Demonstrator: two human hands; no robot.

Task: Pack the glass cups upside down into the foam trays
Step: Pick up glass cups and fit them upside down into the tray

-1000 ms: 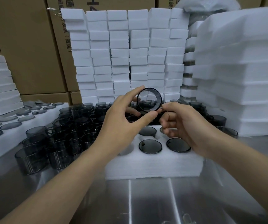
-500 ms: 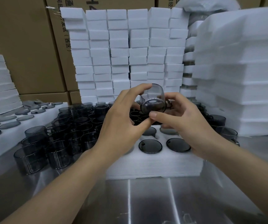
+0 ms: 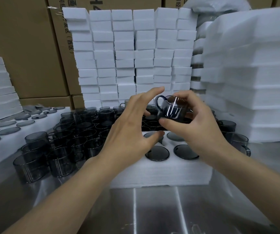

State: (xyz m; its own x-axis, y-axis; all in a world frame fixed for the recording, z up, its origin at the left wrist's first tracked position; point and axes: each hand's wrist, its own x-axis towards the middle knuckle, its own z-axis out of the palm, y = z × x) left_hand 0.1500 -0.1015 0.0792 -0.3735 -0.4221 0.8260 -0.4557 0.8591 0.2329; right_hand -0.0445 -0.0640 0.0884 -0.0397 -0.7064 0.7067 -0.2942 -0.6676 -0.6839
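A smoky grey glass cup (image 3: pixel 172 108) with a handle is held sideways above the foam tray (image 3: pixel 161 173), gripped by my right hand (image 3: pixel 196 125) between thumb and fingers. Just left of the cup, my left hand (image 3: pixel 132 130) has its fingers spread and holds nothing. The tray has several round holes, and several inverted cups (image 3: pixel 157 153) sit in them with their flat bases up. A crowd of upright loose cups (image 3: pixel 71 132) stands to the left and behind the tray.
A second foam tray (image 3: pixel 4 132) filled with inverted cups lies at the left. Stacked white foam blocks (image 3: pixel 130 56) rise behind, foam sheets (image 3: pixel 250 73) pile at the right, and cardboard boxes (image 3: pixel 26 48) stand at the back. The near surface is shiny metal (image 3: pixel 152 208).
The cup has turned from facing me rim-on to lying sideways with its handle up-left. My left hand has let go and opened; my right hand alone holds the cup.
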